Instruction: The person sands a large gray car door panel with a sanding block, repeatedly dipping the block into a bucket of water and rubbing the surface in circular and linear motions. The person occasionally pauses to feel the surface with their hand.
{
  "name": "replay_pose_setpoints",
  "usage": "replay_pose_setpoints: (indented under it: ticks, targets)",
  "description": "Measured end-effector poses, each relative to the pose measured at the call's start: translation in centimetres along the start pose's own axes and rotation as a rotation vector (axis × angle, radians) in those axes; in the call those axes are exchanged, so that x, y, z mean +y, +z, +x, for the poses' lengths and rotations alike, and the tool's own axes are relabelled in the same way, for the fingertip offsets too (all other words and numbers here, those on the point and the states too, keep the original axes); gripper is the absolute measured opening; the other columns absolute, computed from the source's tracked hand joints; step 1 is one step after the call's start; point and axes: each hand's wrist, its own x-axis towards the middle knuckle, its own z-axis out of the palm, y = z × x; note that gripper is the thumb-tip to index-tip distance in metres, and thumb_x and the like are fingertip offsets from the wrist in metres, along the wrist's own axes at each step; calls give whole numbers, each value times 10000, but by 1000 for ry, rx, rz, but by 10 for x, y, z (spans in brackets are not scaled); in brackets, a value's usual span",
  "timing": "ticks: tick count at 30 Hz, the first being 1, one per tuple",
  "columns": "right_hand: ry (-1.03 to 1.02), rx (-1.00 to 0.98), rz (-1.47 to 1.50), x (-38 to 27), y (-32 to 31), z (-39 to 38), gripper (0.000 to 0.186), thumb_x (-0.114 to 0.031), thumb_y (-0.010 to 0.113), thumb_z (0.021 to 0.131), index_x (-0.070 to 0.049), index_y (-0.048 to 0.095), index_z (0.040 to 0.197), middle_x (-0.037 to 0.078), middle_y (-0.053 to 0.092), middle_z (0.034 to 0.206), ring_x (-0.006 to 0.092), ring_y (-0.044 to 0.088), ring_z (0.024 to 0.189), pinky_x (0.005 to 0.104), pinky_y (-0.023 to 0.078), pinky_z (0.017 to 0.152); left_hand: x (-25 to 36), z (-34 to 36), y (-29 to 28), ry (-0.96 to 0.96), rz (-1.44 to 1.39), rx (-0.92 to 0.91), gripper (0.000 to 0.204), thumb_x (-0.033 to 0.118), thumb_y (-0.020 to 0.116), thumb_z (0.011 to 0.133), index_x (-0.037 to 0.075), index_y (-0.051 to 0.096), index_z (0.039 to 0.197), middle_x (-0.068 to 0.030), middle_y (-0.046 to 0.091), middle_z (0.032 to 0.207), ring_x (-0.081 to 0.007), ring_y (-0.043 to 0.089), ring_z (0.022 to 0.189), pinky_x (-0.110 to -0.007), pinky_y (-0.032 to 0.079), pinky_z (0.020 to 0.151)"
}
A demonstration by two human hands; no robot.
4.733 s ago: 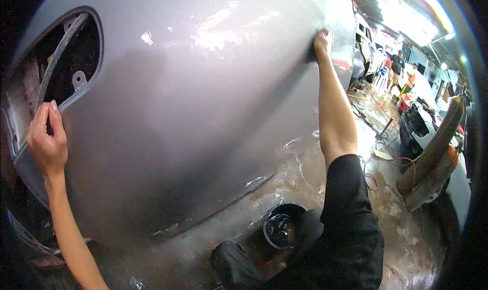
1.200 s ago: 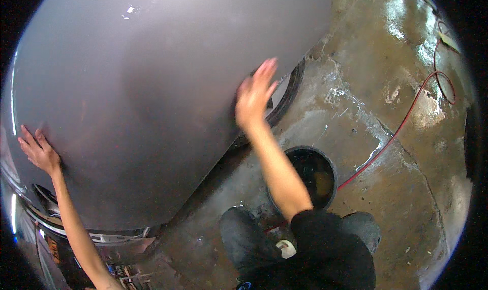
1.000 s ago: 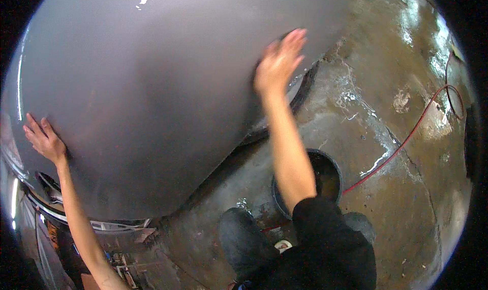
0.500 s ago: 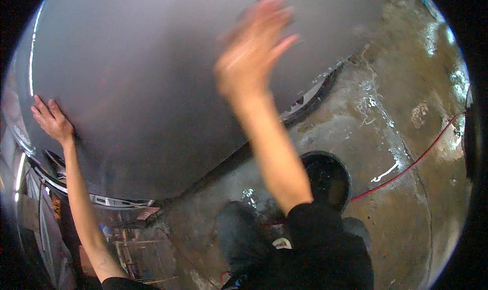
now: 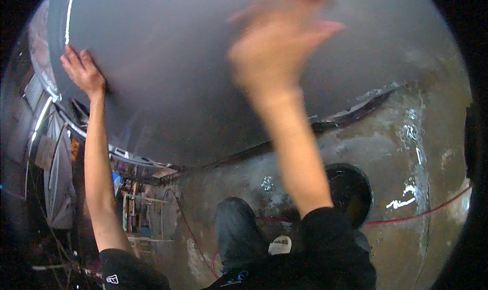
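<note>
A large grey car body panel [image 5: 178,86] fills the upper view, wet along its lower edge. My left hand [image 5: 84,71] rests on it near the left edge with fingers spread and nothing in them. My right hand [image 5: 274,46], smeared by motion, is over the upper middle of the panel with its thumb out. I cannot make out whether anything is under its fingers. A black bucket [image 5: 353,191] stands on the floor, partly hidden behind my right forearm and sleeve.
Wet, stained concrete floor [image 5: 417,173] lies below the panel, crossed by a red hose [image 5: 417,213]. My bent knee [image 5: 234,213] is beside the bucket. At the lower left are a grey sheet [image 5: 60,183] and cluttered shelving [image 5: 137,208] with mixed items.
The view has tilted, bringing more of the left-side clutter in. My right hand has swept up from the panel's lower edge toward its upper middle. My left hand stays on the panel.
</note>
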Motion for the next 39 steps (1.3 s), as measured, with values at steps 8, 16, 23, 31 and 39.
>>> replay_pose_setpoints:
  ticks: [8,16,23,31,39]
  targets:
    - [-252,-234,68,-67,65,-131,781,-287,615,856,-165,282,1552,38,190,1636,214,97,1521,684,-101,1112,13,3,8,-14,-45,11,577,401,412,1026,12,413,1452,-167,358,1541,-448,253,1422,-511,174,1172]
    - [271,349,-16,47,17,-57,696,-261,408,992,-31,84,1564,185,5,1636,359,-53,1509,638,-115,1128,-19,6,12,28,80,169,628,566,414,973,146,483,1434,-229,427,1470,-441,387,1348,-559,277,1109]
    - [-224,-95,-215,-80,118,-195,716,-261,526,879,-59,296,1527,215,140,1616,396,53,1505,718,-40,1098,181,-57,-8,569,-397,-180,579,521,557,922,365,433,1466,-35,269,1607,-242,205,1495,-507,82,1205]
    - [421,388,0,22,33,-102,646,-347,306,1057,-11,72,1556,159,22,1640,345,-12,1512,600,-13,1165,-26,8,20,342,-154,206,573,555,472,963,380,364,1498,-57,277,1600,-290,267,1466,-570,207,1163]
    - [153,-83,-86,-124,165,-306,818,-285,481,963,12,-6,1550,262,-57,1611,396,-27,1504,653,-23,1140,-112,-28,19,84,92,221,549,614,361,978,442,324,1498,-22,284,1599,-281,245,1476,-554,171,1185]
